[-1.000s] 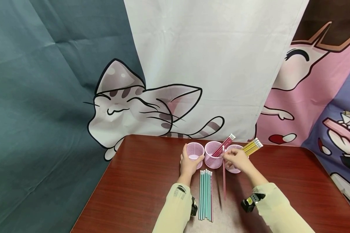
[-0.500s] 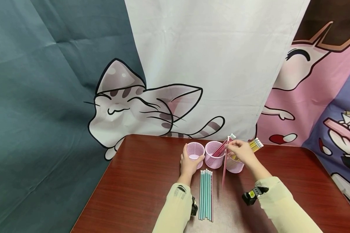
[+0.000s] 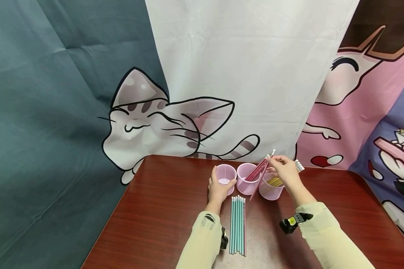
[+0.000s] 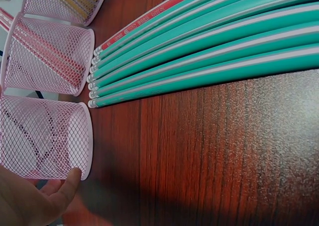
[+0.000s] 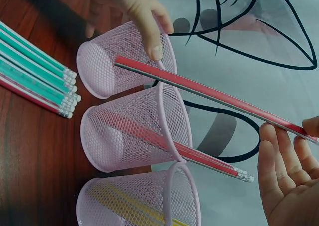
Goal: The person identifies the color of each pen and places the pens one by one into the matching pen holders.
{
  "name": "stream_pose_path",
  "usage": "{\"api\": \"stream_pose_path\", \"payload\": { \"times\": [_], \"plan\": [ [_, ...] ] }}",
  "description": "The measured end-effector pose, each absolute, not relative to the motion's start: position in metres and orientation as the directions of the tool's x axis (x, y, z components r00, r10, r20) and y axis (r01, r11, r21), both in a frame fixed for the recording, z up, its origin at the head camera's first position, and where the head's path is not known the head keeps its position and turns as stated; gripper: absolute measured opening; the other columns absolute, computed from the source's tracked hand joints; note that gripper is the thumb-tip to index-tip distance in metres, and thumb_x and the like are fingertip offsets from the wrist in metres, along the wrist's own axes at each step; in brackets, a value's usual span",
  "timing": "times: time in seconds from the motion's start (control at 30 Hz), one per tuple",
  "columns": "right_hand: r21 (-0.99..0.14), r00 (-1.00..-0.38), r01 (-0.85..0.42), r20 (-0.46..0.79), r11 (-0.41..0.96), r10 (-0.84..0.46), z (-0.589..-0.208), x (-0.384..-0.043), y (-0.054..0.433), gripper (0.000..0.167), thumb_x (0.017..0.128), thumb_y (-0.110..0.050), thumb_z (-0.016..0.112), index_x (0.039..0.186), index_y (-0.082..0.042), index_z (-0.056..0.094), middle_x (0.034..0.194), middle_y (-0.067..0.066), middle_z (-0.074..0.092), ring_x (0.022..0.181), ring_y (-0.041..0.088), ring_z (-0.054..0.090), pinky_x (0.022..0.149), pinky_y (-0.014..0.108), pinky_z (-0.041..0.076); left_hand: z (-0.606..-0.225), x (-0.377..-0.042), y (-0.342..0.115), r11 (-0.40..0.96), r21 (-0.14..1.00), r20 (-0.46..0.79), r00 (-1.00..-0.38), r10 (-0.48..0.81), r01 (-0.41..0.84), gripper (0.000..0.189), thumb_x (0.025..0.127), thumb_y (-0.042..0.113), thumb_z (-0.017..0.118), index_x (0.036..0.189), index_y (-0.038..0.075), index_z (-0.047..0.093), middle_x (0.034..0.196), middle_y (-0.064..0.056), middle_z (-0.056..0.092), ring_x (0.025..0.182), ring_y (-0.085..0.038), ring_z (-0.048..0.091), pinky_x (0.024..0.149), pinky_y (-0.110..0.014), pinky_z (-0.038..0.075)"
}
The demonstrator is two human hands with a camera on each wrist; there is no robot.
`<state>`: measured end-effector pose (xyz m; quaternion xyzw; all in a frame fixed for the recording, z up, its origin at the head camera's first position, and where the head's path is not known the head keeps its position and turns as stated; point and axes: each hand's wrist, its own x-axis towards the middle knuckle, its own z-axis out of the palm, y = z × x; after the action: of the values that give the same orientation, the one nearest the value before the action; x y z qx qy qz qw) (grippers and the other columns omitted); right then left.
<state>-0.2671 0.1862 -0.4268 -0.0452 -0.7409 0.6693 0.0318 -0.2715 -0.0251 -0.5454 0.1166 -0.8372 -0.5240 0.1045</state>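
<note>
Three pink mesh pencil cups stand in a row at the back of the table. My left hand [image 3: 217, 189] holds the left cup [image 3: 226, 171], thumb and fingers around its sides; that cup has no pencils in it. Several red pencils lean in the middle cup [image 5: 134, 136], eraser ends up. Yellow pencils [image 3: 275, 182] lean in the right cup [image 3: 271, 193]. My right hand [image 3: 285, 172] pinches one red pencil [image 5: 214, 93] near its eraser end. That pencil slants in the air, its lower end before the cups in the head view.
Several green pencils [image 3: 237, 224] lie side by side on the table [image 3: 168, 209] in front of the cups, with a red pencil [image 3: 244, 228] at their right edge. A printed cloth [image 3: 202, 74] hangs behind the table.
My right hand has risen and moved back and right with the red pencil, which has gone from near upright to slanting. The left hand stays on its cup.
</note>
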Motion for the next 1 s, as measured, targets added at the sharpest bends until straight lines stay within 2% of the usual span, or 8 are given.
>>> {"api": "stream_pose_path", "payload": {
  "times": [0.1,0.13,0.23,0.33,0.43,0.53,0.8,1.0],
  "plan": [
    [-0.999,-0.990,-0.019,0.024,0.039,0.137,-0.426,-0.267,0.187,0.018,0.089,-0.018,0.060,0.090,-0.002,0.052,0.070,-0.007,0.063,0.058,0.010,0.065,0.054,0.026,0.053,-0.546,-0.271,-0.025,0.425,0.901,0.051,-0.951,-0.305,-0.088,0.096,0.063,0.045,0.081,0.143,0.030,0.030,0.132,-0.014,0.043,0.115,-0.036,0.045,0.092,-0.049,0.039],
    [-0.998,-0.990,-0.057,0.053,-0.027,0.131,-0.431,-0.271,0.190,0.016,0.088,-0.017,0.062,0.088,-0.003,0.053,0.070,-0.005,0.063,0.057,0.011,0.065,0.052,0.025,0.053,-0.546,-0.271,-0.025,0.425,0.901,0.049,-0.951,-0.304,-0.089,0.096,0.063,0.045,0.081,0.143,0.030,0.029,0.132,-0.014,0.043,0.115,-0.036,0.045,0.092,-0.049,0.039],
    [-0.988,-0.983,-0.100,0.080,-0.117,0.165,-0.431,-0.270,0.191,0.014,0.086,-0.016,0.064,0.086,-0.006,0.053,0.072,-0.004,0.064,0.060,0.012,0.066,0.053,0.024,0.053,-0.546,-0.271,-0.026,0.426,0.900,0.045,-0.951,-0.305,-0.094,0.096,0.063,0.045,0.081,0.143,0.030,0.029,0.132,-0.014,0.043,0.115,-0.036,0.045,0.092,-0.049,0.039],
    [-0.973,-0.968,-0.124,0.075,-0.195,0.238,-0.431,-0.271,0.190,0.012,0.086,-0.010,0.063,0.086,-0.006,0.053,0.071,-0.003,0.063,0.060,0.013,0.066,0.053,0.024,0.053,-0.546,-0.272,-0.026,0.428,0.899,0.045,-0.951,-0.304,-0.094,0.096,0.064,0.045,0.081,0.143,0.030,0.029,0.132,-0.014,0.043,0.115,-0.036,0.045,0.092,-0.049,0.039],
    [-0.973,-0.946,-0.108,0.038,-0.205,0.321,-0.424,-0.269,0.187,0.010,0.088,-0.005,0.059,0.085,-0.003,0.050,0.069,-0.004,0.062,0.058,0.011,0.065,0.054,0.025,0.053,-0.546,-0.272,-0.026,0.432,0.897,0.049,-0.951,-0.304,-0.091,0.096,0.064,0.045,0.081,0.143,0.030,0.030,0.132,-0.014,0.043,0.115,-0.037,0.045,0.092,-0.049,0.039],
    [-0.960,-0.938,-0.105,0.010,-0.258,0.345,-0.423,-0.270,0.187,0.011,0.088,0.000,0.058,0.085,-0.001,0.047,0.068,-0.002,0.060,0.056,0.011,0.065,0.054,0.026,0.053,-0.546,-0.272,-0.026,0.435,0.896,0.052,-0.951,-0.303,-0.089,0.096,0.064,0.045,0.081,0.143,0.030,0.030,0.132,-0.014,0.043,0.116,-0.037,0.045,0.093,-0.049,0.039],
    [-0.989,-0.929,-0.016,-0.041,-0.150,0.367,-0.430,-0.270,0.188,0.011,0.087,-0.005,0.061,0.086,-0.004,0.050,0.070,-0.005,0.060,0.059,0.007,0.063,0.058,0.023,0.053,-0.545,-0.272,-0.026,0.434,0.896,0.047,-0.952,-0.301,-0.093,0.095,0.064,0.044,0.081,0.143,0.030,0.029,0.132,-0.014,0.043,0.116,-0.036,0.045,0.093,-0.049,0.039],
    [-0.994,-0.933,-0.004,-0.035,-0.107,0.358,-0.436,-0.272,0.188,0.011,0.088,-0.004,0.059,0.083,-0.005,0.050,0.070,-0.007,0.057,0.061,0.006,0.062,0.059,0.024,0.053,-0.545,-0.272,-0.025,0.436,0.895,0.045,-0.951,-0.305,-0.098,0.096,0.064,0.044,0.081,0.143,0.030,0.030,0.132,-0.014,0.043,0.116,-0.036,0.045,0.093,-0.049,0.039]
  ]
}}
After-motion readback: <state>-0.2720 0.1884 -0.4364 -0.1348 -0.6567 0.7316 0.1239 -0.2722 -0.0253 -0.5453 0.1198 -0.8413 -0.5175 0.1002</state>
